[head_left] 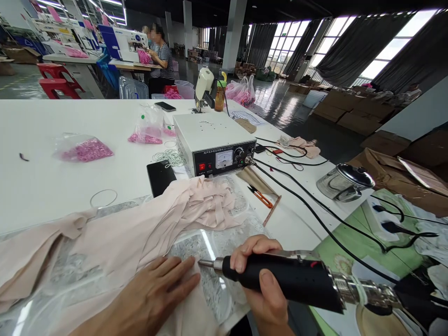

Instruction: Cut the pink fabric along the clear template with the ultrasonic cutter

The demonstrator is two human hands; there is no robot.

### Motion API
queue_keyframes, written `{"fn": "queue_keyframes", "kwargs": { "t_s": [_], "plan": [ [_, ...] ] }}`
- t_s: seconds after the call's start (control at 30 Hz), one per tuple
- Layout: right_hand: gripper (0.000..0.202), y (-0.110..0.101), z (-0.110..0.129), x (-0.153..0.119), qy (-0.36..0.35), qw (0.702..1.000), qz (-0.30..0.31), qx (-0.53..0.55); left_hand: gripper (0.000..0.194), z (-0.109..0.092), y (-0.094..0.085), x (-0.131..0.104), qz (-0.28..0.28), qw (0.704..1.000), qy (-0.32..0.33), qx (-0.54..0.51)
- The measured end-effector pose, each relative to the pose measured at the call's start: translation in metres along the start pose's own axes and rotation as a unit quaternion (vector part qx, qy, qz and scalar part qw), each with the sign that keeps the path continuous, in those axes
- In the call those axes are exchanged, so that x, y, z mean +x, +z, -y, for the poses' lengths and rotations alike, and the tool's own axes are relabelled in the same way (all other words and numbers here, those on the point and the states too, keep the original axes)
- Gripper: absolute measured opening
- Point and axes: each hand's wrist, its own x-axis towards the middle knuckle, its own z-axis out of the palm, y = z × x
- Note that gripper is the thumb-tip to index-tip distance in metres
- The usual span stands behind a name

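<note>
My right hand [261, 275] is wrapped round a black handheld ultrasonic welder [290, 275], whose metal tip points left. That tip sits at the edge of a pale pink fabric piece [191, 308], close to my left fingertips; whether it touches the cloth I cannot tell. My left hand [161, 289] lies flat with fingers stretched out, pressing on this fabric. Beyond it, a pile of pale pink fabric strips [185, 200] is heaped over a clear sheet with a marbled pattern [224, 252] on the table.
A white control box [224, 158] stands behind the fabric, its black cables [315, 219] running right. Around it are orange thread snips [261, 197], a black phone [161, 177], a lidded glass mug [345, 182] and bags of pink pieces [84, 148]. People sit at sewing machines [122, 44] farther off.
</note>
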Motion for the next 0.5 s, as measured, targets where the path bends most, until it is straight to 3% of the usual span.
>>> {"fn": "queue_keyframes", "kwargs": {
  "t_s": [0.5],
  "plan": [
    [0.016,-0.003,0.0086,-0.0044,0.005,1.0,0.011,-0.012,0.062,-0.0078,0.0047,0.0012,-0.015,0.999,-0.036,0.005]
  ]
}}
